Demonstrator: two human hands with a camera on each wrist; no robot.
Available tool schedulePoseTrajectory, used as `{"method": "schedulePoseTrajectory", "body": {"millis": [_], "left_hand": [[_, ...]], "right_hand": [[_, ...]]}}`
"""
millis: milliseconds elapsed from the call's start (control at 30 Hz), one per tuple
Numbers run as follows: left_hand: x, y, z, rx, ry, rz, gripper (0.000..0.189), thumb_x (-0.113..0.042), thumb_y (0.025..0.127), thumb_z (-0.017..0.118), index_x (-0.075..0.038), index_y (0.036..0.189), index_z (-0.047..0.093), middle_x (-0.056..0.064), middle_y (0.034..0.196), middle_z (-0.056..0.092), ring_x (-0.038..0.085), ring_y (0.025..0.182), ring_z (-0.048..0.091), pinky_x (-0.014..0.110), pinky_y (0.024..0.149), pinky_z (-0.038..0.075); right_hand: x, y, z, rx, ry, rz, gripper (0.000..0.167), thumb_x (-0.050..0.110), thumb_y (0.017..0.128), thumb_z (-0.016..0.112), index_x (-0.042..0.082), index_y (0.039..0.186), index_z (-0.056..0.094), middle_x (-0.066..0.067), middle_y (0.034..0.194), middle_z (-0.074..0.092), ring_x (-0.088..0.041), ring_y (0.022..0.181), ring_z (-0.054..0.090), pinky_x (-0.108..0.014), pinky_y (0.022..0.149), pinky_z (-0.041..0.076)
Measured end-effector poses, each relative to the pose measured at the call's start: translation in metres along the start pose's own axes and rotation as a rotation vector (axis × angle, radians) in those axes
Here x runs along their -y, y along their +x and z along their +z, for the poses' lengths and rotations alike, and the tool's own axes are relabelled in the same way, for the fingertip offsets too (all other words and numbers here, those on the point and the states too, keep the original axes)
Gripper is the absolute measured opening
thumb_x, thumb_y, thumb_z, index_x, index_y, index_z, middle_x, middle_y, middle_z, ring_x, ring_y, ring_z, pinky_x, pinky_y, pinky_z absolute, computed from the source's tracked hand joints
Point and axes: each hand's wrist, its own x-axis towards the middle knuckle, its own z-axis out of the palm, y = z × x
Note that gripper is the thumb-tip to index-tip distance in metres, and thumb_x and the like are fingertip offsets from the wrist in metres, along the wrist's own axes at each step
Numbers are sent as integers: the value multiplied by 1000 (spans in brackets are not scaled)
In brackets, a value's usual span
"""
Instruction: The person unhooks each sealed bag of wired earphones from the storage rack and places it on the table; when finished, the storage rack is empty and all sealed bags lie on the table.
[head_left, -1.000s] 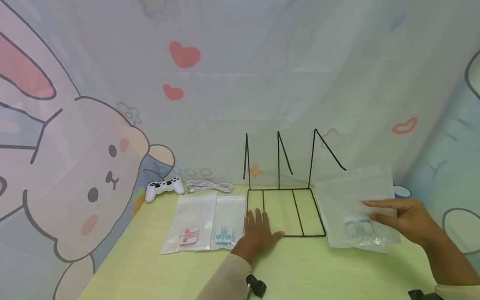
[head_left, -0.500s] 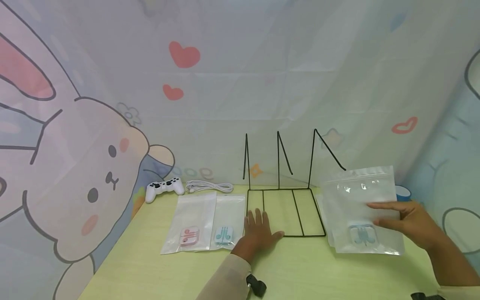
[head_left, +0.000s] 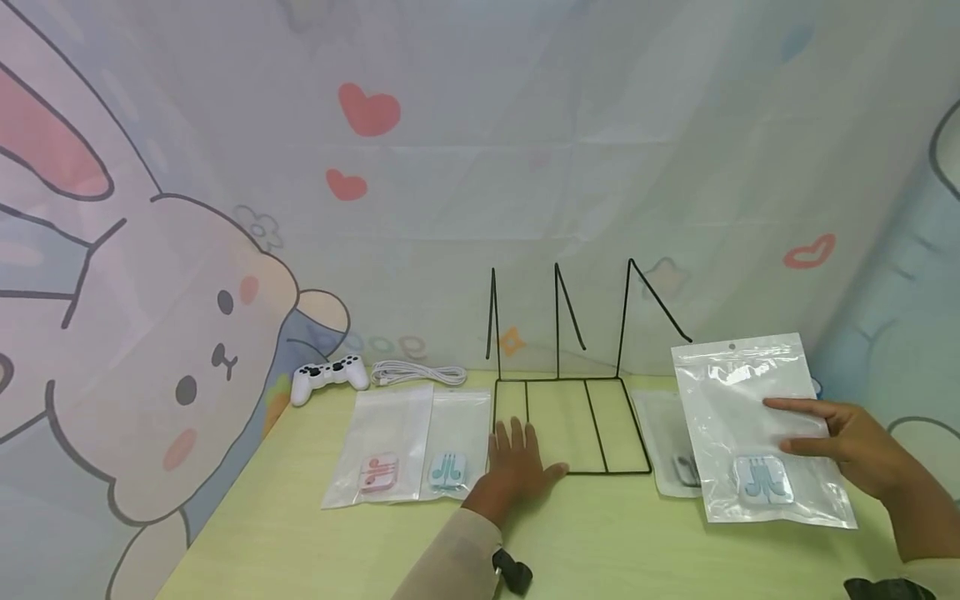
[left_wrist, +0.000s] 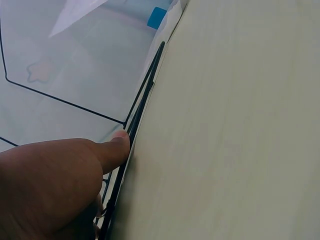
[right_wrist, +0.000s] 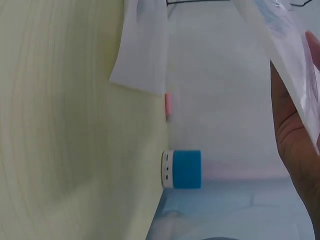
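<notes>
In the head view my right hand (head_left: 870, 454) pinches the right side of a clear zip bag (head_left: 723, 408), holding it raised and tilted. Inside the bag's lower part sits a square case with teal earphones (head_left: 763, 481). Another zip bag (head_left: 654, 425) lies on the table behind it, partly covered, with a dark item inside. My left hand (head_left: 517, 467) rests with fingers spread at the front left corner of a black wire rack (head_left: 611, 473). In the left wrist view, the left thumb (left_wrist: 117, 147) touches the rack's wire.
Left of the rack lie two zip bags, one with pink earphones (head_left: 378, 472), one with teal earphones (head_left: 447, 471). Behind them are a white game controller (head_left: 328, 377) and a coiled white cable (head_left: 420, 373). A blue-and-white cylinder (right_wrist: 186, 169) and a small pink object (right_wrist: 168, 105) stand at the back right.
The right hand has moved right and slightly toward me with the bag, which now faces up more clearly. This uncovers part of the bag behind. The left hand stays in place.
</notes>
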Motion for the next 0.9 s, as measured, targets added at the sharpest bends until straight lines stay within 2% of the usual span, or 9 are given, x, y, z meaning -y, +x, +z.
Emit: {"method": "schedulePoseTrajectory", "body": {"millis": [133, 367, 600, 700, 767, 900], "left_hand": [[-1, -3, -2, 6, -22, -7, 101, -69, 105, 55, 1, 172, 26, 27, 182, 17, 53, 170, 7, 65, 137, 11], [-2, -4, -1, 1, -26, -12, 101, -69, 105, 56, 1, 171, 27, 26, 182, 18, 53, 169, 8, 65, 137, 11], [-1, -1, -1, 6, -34, -10, 101, -69, 105, 55, 1, 172, 26, 26, 182, 16, 52, 170, 7, 65, 137, 11], [-2, -3, -3, 13, -30, -11, 101, -68, 105, 55, 1, 172, 24, 26, 182, 15, 52, 170, 6, 64, 138, 10], [-4, -5, -5, 14, -21, -10, 101, -68, 105, 55, 1, 172, 25, 26, 182, 16, 52, 170, 7, 64, 138, 10], [-6, -9, -10, 24, -13, -12, 100, -68, 105, 53, 1, 172, 24, 26, 182, 16, 51, 170, 8, 63, 138, 11]], "right_hand": [[-6, -1, -11, 46, 133, 87, 65, -15, 102, 60, 33, 144, 74, -3, 107, 85, -23, 88, 84, -43, 73, 69], [-15, -2, -25, 59, 95, 151, 66, -9, 105, 59, 45, 139, 74, -6, 101, 85, -26, 83, 84, -44, 70, 68], [-27, -4, -39, 150, 111, 180, 68, -7, 108, 56, 50, 139, 72, -12, 101, 85, -29, 86, 84, -45, 75, 68], [-32, -5, -43, 157, 83, 196, 67, -5, 108, 56, 52, 139, 71, -8, 101, 85, -26, 86, 84, -44, 77, 69], [-36, -5, -45, 155, 62, 185, 64, -5, 108, 56, 48, 142, 71, 8, 112, 82, -24, 87, 83, -42, 77, 69], [-45, -6, -48, 150, 64, 183, 61, -5, 109, 56, 41, 147, 69, 20, 122, 72, -22, 92, 82, -42, 79, 69]]}}
